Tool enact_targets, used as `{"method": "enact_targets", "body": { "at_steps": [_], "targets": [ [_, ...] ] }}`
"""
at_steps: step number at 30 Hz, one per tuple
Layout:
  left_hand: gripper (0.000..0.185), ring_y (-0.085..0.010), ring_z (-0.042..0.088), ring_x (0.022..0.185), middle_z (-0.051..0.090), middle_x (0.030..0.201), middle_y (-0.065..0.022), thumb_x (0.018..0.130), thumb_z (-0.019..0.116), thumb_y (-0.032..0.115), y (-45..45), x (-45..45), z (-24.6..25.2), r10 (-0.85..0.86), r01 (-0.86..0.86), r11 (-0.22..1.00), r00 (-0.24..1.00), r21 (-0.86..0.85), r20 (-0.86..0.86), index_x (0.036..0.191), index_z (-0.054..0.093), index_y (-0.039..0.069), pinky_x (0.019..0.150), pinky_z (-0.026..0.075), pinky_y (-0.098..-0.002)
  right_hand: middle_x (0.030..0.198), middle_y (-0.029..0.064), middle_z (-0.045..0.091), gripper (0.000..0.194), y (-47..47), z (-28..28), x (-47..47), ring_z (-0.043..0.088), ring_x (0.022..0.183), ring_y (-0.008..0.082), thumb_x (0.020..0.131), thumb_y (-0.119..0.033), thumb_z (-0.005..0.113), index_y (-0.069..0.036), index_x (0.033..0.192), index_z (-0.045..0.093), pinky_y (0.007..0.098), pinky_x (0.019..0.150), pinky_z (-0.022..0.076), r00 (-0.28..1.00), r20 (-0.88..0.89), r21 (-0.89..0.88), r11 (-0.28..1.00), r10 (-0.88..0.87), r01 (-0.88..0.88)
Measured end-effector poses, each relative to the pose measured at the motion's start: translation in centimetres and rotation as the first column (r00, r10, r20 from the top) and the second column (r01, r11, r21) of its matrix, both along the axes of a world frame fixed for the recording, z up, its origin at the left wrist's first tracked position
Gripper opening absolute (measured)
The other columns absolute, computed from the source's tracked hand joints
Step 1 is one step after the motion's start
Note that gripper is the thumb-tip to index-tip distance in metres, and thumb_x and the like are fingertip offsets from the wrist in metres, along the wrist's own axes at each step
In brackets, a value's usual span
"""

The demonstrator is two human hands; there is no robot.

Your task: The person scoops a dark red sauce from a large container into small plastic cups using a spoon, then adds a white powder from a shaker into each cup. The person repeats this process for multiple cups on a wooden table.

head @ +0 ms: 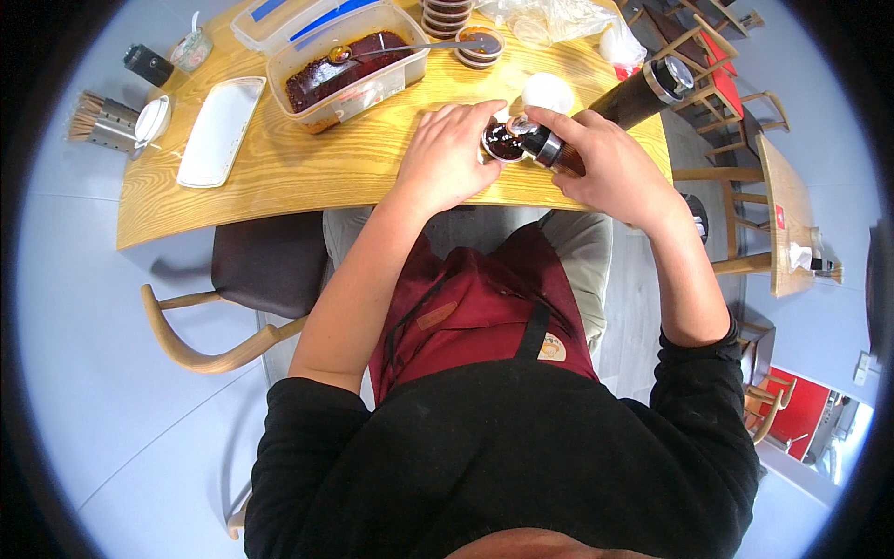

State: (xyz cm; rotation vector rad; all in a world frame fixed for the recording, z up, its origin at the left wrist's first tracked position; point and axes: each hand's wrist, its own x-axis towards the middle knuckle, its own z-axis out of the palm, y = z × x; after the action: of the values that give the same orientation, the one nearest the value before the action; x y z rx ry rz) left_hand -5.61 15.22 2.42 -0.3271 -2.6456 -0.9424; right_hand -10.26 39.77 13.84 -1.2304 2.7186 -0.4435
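Observation:
A small round plastic cup with dark red-brown sauce sits near the table's front edge. My left hand holds the cup's side between thumb and fingers. In my right hand is a dark bottle with a chrome neck, tipped so that its mouth is over the right rim of the cup. Whether liquid is flowing cannot be told. Just beyond the cup is a white round item, partly hidden by my right hand. A second dark bottle with a metal top stands behind that hand.
A clear plastic tub holds dark red oily sauce, and a long-handled ladle reaches to stacked filled cups. A white lid lies left. Chopsticks fill a metal holder. Plastic bags lie behind; a chair stands left.

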Motion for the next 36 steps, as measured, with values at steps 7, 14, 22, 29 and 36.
{"method": "enact_targets", "body": {
  "at_steps": [7, 14, 22, 29, 36],
  "targets": [
    [0.077, -0.0345, 0.065, 0.136, 0.075, 0.138, -0.0133, 0.085, 0.091, 0.029, 0.0, -0.2, -0.1, 0.004, -0.004, 1.000, 1.000, -0.007, 0.002, 0.155, 0.062, 0.016, 0.120, 0.045, -0.0496, 0.112, 0.0150, 0.064, 0.088, 0.1, -0.8, 0.0, 0.071, 0.092, 0.0294, 0.087, -0.005, 0.083, -0.024, 0.168, 0.055, 0.0413, 0.087, 0.0602, 0.998, 0.021, -0.103, 0.992, -0.064, 0.065],
    [0.078, -0.0345, 0.066, 0.135, 0.077, 0.137, -0.0111, 0.083, 0.094, 0.030, 0.3, -0.4, 0.5, -0.036, 0.035, 0.999, 0.999, 0.038, 0.021, 0.154, 0.065, 0.016, 0.121, 0.044, -0.0484, 0.126, 0.0251, 0.068, 0.099, 0.2, -2.0, -0.9, 0.068, 0.124, 0.0412, 0.086, -0.016, 0.087, -0.022, 0.175, 0.044, 0.0452, 0.111, 0.0538, 0.986, -0.090, -0.469, 0.880, -0.138, 0.080],
    [0.080, -0.0347, 0.066, 0.135, 0.078, 0.135, -0.0102, 0.083, 0.094, 0.032, 0.5, -0.4, 0.2, 0.000, 0.000, 1.000, 1.000, -0.019, 0.000, 0.154, 0.063, 0.014, 0.121, 0.044, -0.0487, 0.159, 0.0160, 0.055, 0.109, 4.6, -1.0, -0.2, 0.058, 0.143, 0.0295, 0.092, -0.010, 0.084, -0.012, 0.181, 0.021, 0.0454, 0.124, 0.0444, 0.925, -0.096, -0.854, 0.507, -0.367, 0.113],
    [0.086, -0.0412, 0.062, 0.138, 0.070, 0.144, -0.0195, 0.083, 0.095, 0.036, 0.6, 0.5, 0.6, 0.004, -0.004, 1.000, 1.000, 0.010, -0.027, 0.156, 0.059, 0.008, 0.121, 0.045, -0.0512, 0.157, 0.0194, 0.054, 0.099, 12.1, -5.8, -3.8, 0.058, 0.141, 0.0261, 0.098, -0.009, 0.084, -0.003, 0.174, 0.021, 0.0414, 0.124, 0.0435, 0.789, 0.070, -0.925, 0.257, -0.610, 0.281],
    [0.034, -0.0401, 0.068, 0.120, 0.074, 0.123, -0.0175, 0.098, 0.078, 0.022, 4.8, 0.3, 6.8, -0.108, 0.136, 0.986, 0.961, 0.097, -0.256, 0.128, 0.074, 0.006, 0.105, 0.053, -0.0499, 0.163, 0.0229, 0.047, 0.101, 14.1, -9.5, -5.6, 0.052, 0.150, 0.0309, 0.097, -0.012, 0.084, -0.003, 0.174, 0.020, 0.0441, 0.130, 0.0371, 0.774, 0.046, -0.890, 0.326, -0.632, 0.320]
  ]
}}
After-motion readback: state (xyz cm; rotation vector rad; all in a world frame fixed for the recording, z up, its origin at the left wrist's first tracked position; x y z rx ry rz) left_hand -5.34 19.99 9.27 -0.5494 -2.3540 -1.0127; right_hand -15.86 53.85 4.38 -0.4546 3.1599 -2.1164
